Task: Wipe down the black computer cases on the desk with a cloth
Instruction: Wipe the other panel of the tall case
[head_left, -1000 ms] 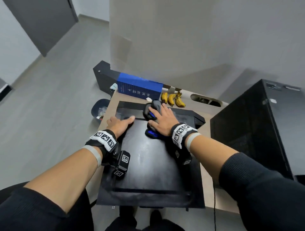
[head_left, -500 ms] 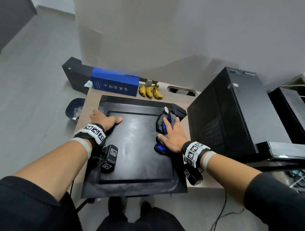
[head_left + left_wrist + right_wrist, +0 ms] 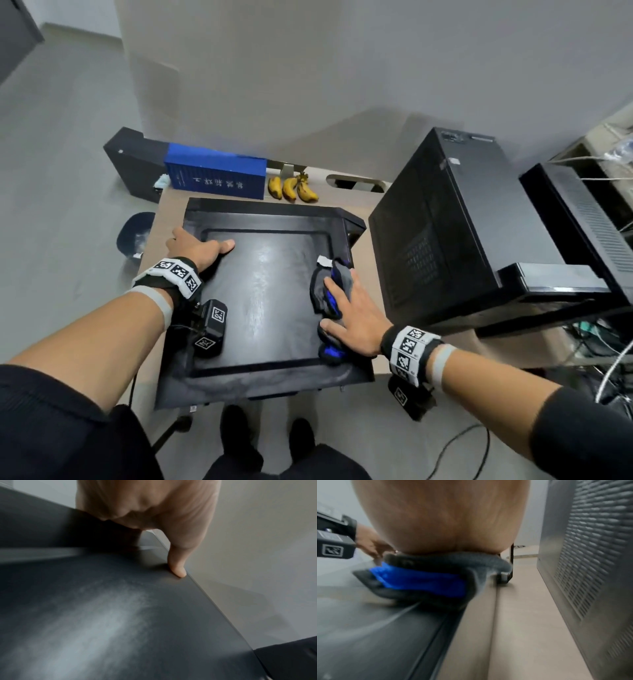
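Note:
A flat black computer case (image 3: 267, 301) lies on the desk, its lid streaked with pale dust (image 3: 120, 615). My left hand (image 3: 195, 248) rests on its far left part, thumb (image 3: 178, 566) pressing the lid. My right hand (image 3: 356, 322) lies flat on a grey and blue cloth (image 3: 325, 294) at the case's right edge. In the right wrist view the cloth (image 3: 428, 580) is bunched under the palm (image 3: 445, 520), overhanging the edge. A second black case (image 3: 462, 233) stands upright just right of the cloth, its vented side (image 3: 590, 547) close to my hand.
A blue box (image 3: 215, 176) and bananas (image 3: 291, 188) lie along the desk's far edge. A strip of bare desk (image 3: 522, 615) separates the two cases. Another black unit (image 3: 575, 212) sits far right above cables (image 3: 613, 370). A dark bin (image 3: 135, 234) stands on the floor left.
My right hand has slid the cloth from the lid's far middle to its right edge. The left hand has stayed at the far left. The view has swung right.

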A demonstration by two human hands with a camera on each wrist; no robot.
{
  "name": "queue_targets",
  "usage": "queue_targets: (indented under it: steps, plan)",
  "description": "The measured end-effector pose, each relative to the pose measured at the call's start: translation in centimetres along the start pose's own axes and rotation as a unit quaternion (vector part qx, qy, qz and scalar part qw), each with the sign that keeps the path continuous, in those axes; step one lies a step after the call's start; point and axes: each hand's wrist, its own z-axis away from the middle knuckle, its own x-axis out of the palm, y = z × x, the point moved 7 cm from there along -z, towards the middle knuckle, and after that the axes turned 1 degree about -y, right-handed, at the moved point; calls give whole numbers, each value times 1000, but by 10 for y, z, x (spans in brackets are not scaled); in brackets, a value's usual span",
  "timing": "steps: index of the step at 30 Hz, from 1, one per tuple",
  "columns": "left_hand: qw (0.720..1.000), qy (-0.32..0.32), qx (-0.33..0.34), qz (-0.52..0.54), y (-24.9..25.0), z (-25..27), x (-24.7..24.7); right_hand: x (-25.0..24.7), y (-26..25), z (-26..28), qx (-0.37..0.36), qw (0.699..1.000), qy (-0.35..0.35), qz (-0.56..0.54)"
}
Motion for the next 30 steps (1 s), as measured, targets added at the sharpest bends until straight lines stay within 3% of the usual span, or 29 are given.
queue_targets:
  steps: [5, 7, 10, 15, 20, 26, 30]
  plan:
    - [999, 13, 33, 5, 2, 0, 0, -49, 0, -93, 70, 996, 56, 10]
    - [997, 33, 65, 16, -3, 0, -3, -51, -9, -104, 85, 994, 60, 41]
    - [998, 33, 54, 8, -20, -11, 0, -28, -26, -71, 27, 997, 38, 59]
    - [998, 41, -40, -6, -50, 45, -8, 24, -17, 36, -120, 990, 25, 69]
    - [995, 32, -88, -26, -97, 84, 0, 36, 21, 67, -82, 995, 53, 34]
    - [993, 52, -99, -35, -129, 111, 3, 47, 9, 80, -67, 992, 69, 82]
    - [993, 75, -85, -43, -126, 115, 5, 68, -31, 87, -87, 980, 110, 142]
